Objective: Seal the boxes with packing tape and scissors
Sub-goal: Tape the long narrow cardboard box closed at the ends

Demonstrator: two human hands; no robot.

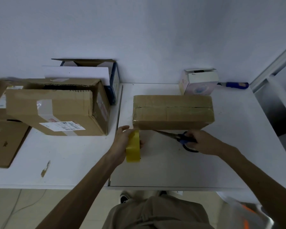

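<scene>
Clutching tape roll [133, 147], left grip [121, 142]; right grip [204, 142] holds scissors [180, 137], tips lost against box [172, 111].

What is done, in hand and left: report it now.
Done: the closed brown box has glossy tape along its top seam. In hand: the left hand grips the yellow tape roll at the box's near-left corner; the right hand holds the scissors, blades aimed there, likely to cut. Left: the big carton on the left and the small white box behind have open flaps.
</scene>
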